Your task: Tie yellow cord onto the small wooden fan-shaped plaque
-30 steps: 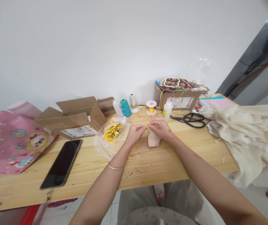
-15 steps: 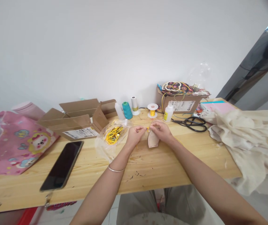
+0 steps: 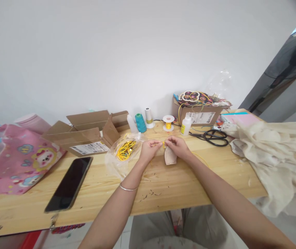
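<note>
Above the wooden table, my left hand (image 3: 149, 149) pinches a thin yellow cord (image 3: 164, 144). My right hand (image 3: 177, 147) is closed on the same cord, just to the right, with the fingertips of both hands close together. A small beige piece (image 3: 170, 156) with a dark edge hangs below the right fingers, its top partly covered by them. More yellow cord (image 3: 201, 159) trails behind the right forearm. Left of my hands, a bundle of yellow cord (image 3: 125, 150) lies in a clear plastic bag (image 3: 115, 166).
Behind stand a teal thread cone (image 3: 140, 123), a white spool (image 3: 149, 117), a yellow-cord spool (image 3: 168, 123) and a bottle (image 3: 186, 125). Black scissors (image 3: 216, 137) and cream cloth (image 3: 272, 162) lie right; a phone (image 3: 68, 183), open carton (image 3: 85, 138) and pink bag (image 3: 20, 159) are left.
The beige piece has shifted slightly right and down and shows a little wider. Both hands stay nearly in place, still pinching the cord.
</note>
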`<state>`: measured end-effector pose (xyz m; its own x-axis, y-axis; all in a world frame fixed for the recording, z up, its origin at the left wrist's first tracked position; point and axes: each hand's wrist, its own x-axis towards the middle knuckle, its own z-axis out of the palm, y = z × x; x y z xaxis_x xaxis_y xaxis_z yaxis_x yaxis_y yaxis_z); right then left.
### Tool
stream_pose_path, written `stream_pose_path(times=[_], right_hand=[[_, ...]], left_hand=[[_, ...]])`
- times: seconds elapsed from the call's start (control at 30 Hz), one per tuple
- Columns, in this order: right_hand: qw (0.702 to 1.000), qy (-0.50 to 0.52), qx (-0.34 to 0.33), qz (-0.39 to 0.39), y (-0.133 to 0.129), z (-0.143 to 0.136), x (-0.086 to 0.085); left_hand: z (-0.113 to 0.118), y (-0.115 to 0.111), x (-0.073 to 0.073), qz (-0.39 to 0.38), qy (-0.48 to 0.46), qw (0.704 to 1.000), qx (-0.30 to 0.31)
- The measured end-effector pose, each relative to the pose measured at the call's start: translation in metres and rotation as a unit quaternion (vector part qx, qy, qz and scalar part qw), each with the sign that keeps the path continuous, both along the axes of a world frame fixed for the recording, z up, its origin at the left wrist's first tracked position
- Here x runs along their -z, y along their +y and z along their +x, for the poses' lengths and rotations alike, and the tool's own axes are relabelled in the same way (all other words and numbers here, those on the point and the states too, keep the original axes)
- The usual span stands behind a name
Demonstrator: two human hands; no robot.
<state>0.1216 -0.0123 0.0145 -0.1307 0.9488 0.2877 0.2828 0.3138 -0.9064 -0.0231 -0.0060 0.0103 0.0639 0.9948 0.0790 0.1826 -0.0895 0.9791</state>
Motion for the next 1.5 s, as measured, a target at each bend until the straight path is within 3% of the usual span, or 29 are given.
stream_pose_path(times=[0.17,0.37,0.53,0.73,1.13,1.5], right_hand=[[0.999,0.024,0.005,-0.03,0.002,-0.002,0.006],[1.0,0.022,-0.002,-0.006,0.006,-0.002,0.016],[0.998,0.053,-0.014,-0.03,0.005,-0.005,0.014],[0.992,0.109,-0.021,-0.062,0.005,-0.008,0.012],[0.987,0.126,-0.048,-0.093,0.004,-0.009,0.012],[0.975,0.141,-0.09,-0.144,0.006,-0.001,0.008]], left_hand=[[0.002,0.0,0.003,0.017,0.006,1.0,0.014],[0.002,0.002,0.004,0.008,0.027,1.0,0.007],[-0.001,0.004,0.007,0.022,0.049,0.999,0.007],[-0.002,0.003,0.004,0.016,0.027,0.997,0.064],[0.001,0.002,0.01,0.026,0.042,0.998,0.034],[0.006,-0.002,0.008,0.029,0.037,0.997,0.067]])
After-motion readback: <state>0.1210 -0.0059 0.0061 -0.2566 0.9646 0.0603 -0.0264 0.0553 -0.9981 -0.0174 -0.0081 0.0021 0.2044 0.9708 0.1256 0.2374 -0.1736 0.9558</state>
